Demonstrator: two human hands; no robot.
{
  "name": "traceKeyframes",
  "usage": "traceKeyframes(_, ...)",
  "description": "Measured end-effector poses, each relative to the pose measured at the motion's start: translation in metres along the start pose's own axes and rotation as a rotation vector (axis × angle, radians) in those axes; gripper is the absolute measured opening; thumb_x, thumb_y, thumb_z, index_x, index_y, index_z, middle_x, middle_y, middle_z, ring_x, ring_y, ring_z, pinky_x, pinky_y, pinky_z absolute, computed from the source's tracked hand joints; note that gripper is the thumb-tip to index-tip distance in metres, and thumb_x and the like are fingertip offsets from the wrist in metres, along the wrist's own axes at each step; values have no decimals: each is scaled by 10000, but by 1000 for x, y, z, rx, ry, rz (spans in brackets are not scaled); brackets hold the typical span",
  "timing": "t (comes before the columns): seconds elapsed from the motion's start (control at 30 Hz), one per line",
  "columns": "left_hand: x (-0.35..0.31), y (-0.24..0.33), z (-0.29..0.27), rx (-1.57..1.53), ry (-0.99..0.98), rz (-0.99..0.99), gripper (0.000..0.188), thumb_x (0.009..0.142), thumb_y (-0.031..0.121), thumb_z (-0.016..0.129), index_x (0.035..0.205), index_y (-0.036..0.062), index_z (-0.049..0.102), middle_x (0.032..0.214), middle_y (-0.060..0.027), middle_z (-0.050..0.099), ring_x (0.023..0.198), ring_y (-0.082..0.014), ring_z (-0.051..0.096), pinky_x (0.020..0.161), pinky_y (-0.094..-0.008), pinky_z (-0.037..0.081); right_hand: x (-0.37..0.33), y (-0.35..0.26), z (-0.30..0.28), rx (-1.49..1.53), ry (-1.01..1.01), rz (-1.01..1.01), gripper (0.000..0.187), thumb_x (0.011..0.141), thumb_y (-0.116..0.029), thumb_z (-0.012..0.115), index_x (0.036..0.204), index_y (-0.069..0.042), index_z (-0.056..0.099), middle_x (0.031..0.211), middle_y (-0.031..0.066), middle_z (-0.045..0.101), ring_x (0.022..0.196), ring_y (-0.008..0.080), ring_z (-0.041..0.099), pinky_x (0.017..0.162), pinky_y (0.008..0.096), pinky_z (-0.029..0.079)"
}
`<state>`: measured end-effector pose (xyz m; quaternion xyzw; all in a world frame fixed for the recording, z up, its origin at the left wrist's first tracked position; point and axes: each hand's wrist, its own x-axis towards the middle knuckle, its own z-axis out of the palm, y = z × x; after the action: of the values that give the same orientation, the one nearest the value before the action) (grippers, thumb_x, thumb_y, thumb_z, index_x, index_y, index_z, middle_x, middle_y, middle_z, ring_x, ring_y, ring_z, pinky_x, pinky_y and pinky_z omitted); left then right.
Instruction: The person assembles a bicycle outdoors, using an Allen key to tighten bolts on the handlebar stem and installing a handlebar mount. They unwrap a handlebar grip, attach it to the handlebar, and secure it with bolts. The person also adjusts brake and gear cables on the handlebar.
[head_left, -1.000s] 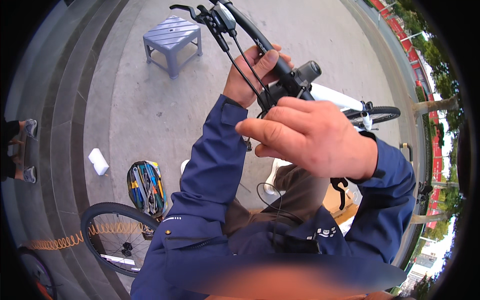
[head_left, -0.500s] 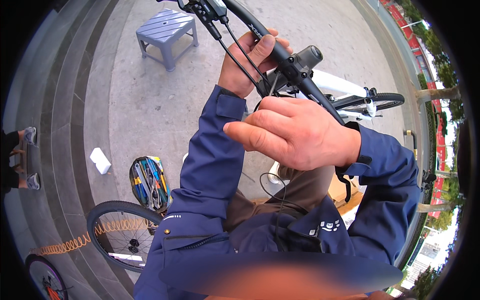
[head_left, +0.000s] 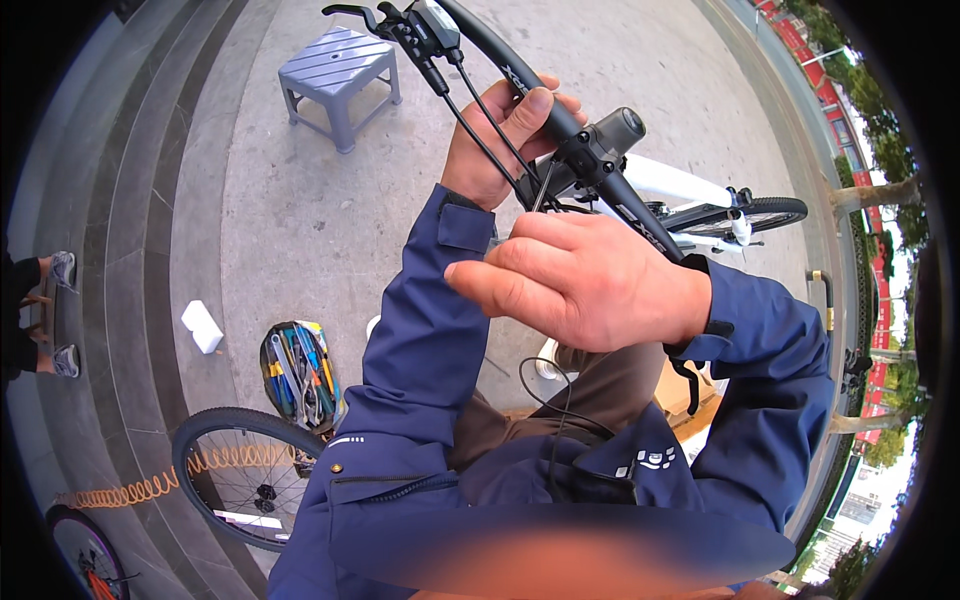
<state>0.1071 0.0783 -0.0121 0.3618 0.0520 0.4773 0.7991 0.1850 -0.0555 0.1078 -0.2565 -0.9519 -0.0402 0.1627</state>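
Observation:
A black bicycle handlebar [head_left: 500, 62] runs diagonally across the upper middle, clamped in its stem [head_left: 590, 153]. My left hand [head_left: 490, 145] is closed around the bar left of the stem, thumb on top. Below the stem, my right hand [head_left: 590, 278] is closed on a thin metal hex key [head_left: 546, 185] whose shaft reaches up toward the stem's clamp. The key's tip and its end inside my fist are hidden. Black cables run past my left fingers from the brake lever [head_left: 350, 12]. Beyond the stem lies the white frame [head_left: 675, 180].
A grey plastic stool [head_left: 340, 75] stands at upper left. At lower left are a tool bag [head_left: 300, 375], a white block [head_left: 202, 327], a loose wheel [head_left: 190, 470] and a coiled orange hose [head_left: 125, 492]. Steps [head_left: 125, 250] line the left, where another person's feet [head_left: 65, 315] show.
The handlebar and both hands sit slightly lower in the picture, and the stool has shifted down a little too. Both hands keep their holds on the bar and hex key.

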Motion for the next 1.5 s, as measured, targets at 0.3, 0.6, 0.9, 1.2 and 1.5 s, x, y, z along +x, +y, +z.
traceKeyframes(0.3, -1, 4, 4, -28, 10, -18, 477, 1064, 338, 758, 1351, -10, 603, 1147, -168, 757, 1101, -292, 775, 967, -440, 663, 12, 3, -8, -48, 22, 53, 440, 853, -150, 853, 1254, -30, 716, 940, 23, 684, 796, 184, 657, 632, 322, 556)
traceKeyframes(0.6, -27, 9, 34, -98, 113, -14, 453, 1073, 401, 735, 1339, 49, 631, 1137, -125, 741, 1105, -222, 722, 967, -430, 627, 39, 22, 0, -198, -74, 50, 128, 861, -169, 701, 954, -139, 619, 841, 20, 525, 736, 187, 637, 596, 348, 527)
traceKeyframes(0.9, -20, 15, 37, -134, 80, 33, 436, 1062, 373, 758, 1315, 40, 633, 1123, -125, 743, 1064, -225, 729, 944, -416, 626, 29, 3, 4, -364, -149, 133, 307, 848, -176, 718, 1144, -131, 651, 960, 41, 572, 819, 199, 683, 615, 338, 558)
traceKeyframes(1.2, -24, 10, 42, -172, 80, 91, 413, 1059, 350, 768, 1283, 29, 633, 1099, -127, 747, 1016, -224, 738, 913, -401, 627, 42, -1, -9, -320, -231, 228, 187, 922, -160, 722, 1066, -98, 620, 746, 110, 621, 640, 266, 693, 582, 401, 552)
traceKeyframes(1.5, -22, 13, 34, -78, 61, 16, 474, 1065, 362, 759, 1316, 3, 579, 1056, -136, 731, 1032, -226, 732, 865, -382, 635, 35, 21, -5, 82, -87, 183, 171, 930, -101, 716, 974, -76, 552, 778, 161, 622, 713, 332, 705, 621, 446, 535)
